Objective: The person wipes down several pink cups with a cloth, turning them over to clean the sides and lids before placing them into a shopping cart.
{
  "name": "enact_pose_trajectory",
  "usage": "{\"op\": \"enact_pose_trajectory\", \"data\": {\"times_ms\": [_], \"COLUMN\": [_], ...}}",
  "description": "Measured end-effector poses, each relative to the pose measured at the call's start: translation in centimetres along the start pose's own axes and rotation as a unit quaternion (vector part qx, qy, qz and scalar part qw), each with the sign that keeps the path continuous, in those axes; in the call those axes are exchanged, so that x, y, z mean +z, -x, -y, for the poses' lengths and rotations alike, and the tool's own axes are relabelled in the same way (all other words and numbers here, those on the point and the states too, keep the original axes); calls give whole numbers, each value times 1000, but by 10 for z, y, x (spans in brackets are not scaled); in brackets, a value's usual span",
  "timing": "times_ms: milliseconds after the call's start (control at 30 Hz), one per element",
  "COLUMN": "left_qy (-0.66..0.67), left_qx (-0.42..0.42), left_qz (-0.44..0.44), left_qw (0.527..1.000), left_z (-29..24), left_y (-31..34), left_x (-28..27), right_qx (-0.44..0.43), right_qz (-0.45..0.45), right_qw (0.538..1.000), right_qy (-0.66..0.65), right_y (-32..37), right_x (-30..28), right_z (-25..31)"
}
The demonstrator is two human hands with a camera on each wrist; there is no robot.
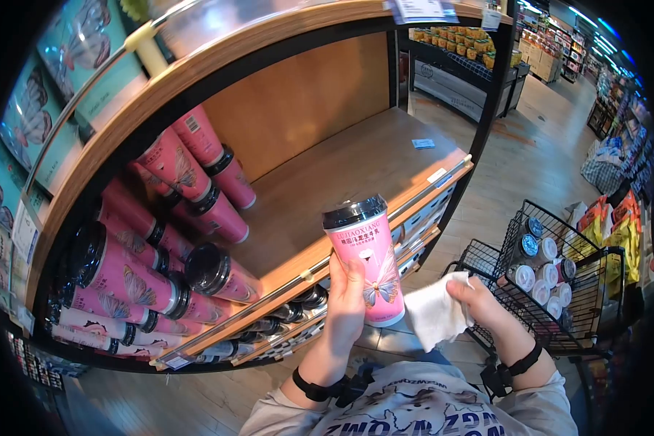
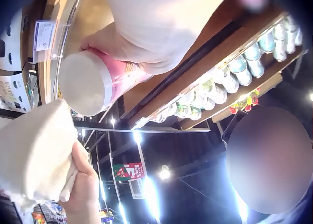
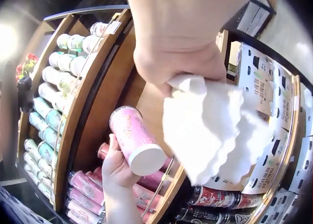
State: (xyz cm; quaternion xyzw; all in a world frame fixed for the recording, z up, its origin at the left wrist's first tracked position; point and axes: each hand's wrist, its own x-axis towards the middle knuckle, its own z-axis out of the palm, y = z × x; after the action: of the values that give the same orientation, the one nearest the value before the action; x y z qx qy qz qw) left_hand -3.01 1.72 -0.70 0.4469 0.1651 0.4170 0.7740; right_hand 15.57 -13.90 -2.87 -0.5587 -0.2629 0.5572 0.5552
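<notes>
My left hand (image 1: 346,296) grips a pink paper cup (image 1: 374,254) with a black lid and a butterfly print, its thumb lying across the front. The cup stands nearly upright before my chest, close to the shelf edge. Its white base (image 2: 82,84) shows in the left wrist view. To the right of it, my right hand (image 1: 481,304) pinches a crumpled white cloth (image 1: 436,314) at one corner, and the rest hangs down beside the cup. In the right wrist view the cloth (image 3: 210,131) spreads below the fingers, which are partly hidden.
Pink cups (image 1: 134,280) lie stacked at the left of the wooden shelf (image 1: 320,174). Above is a shelf of teal packages (image 1: 87,58). A black wire cart (image 1: 585,291) holding several lidded jars stands at right. A small tag (image 1: 423,144) lies on the shelf.
</notes>
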Motion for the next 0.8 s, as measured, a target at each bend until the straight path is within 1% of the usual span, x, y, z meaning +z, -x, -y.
{"op": "enact_pose_trajectory", "data": {"times_ms": [33,67,133,200,267,300,333,367,400,467,533,567,600,633,667,733,767,800], "left_qy": [-10,-20,-25,-28,-29,-22,-24,-40,-55,-44,-134,-147,-173,-156,-148,-229,-176,-175], "left_qx": [1,0,0,-3,34,51,44,66,87,69,107,112,140,93,60,106,47,40], "left_qz": [3,6,6,6,14,8,15,27,40,47,59,79,63,61,40,49,49,60], "left_qw": [1000,1000,1000,1000,999,998,999,997,994,995,984,980,973,982,986,966,982,982], "left_z": [4,9,21,38,59,65,76,91,106,128,148,158,172,192,196,226,241,255], "left_y": [0,0,-1,-2,-5,-5,-4,-6,-9,-11,-10,-10,-12,-12,-16,-26,-26,-26], "left_x": [7,16,34,56,86,108,120,130,139,159,181,189,196,218,222,232,240,250], "right_qx": [13,10,57,90,139,136,139,138,131,121,108,102,96,81,60,-26,-71,-114], "right_qz": [-38,-38,-99,-49,-13,-18,18,55,50,80,49,27,2,-38,-105,-178,-211,-242], "right_qw": [999,999,979,965,951,950,932,909,907,890,886,894,901,909,916,923,920,914], "right_qy": [-18,-21,-170,-241,-275,-281,-336,-389,-396,-433,-447,-435,-424,-408,-381,-340,-324,-307], "right_y": [-3,-6,-10,-8,9,14,19,26,29,33,48,54,63,88,102,140,157,174], "right_x": [-10,-18,-31,-36,-34,-41,-51,-65,-84,-123,-153,-170,-188,-227,-250,-295,-324,-348], "right_z": [-4,-7,-11,-8,14,19,24,28,27,20,20,15,12,15,15,29,29,28]}}
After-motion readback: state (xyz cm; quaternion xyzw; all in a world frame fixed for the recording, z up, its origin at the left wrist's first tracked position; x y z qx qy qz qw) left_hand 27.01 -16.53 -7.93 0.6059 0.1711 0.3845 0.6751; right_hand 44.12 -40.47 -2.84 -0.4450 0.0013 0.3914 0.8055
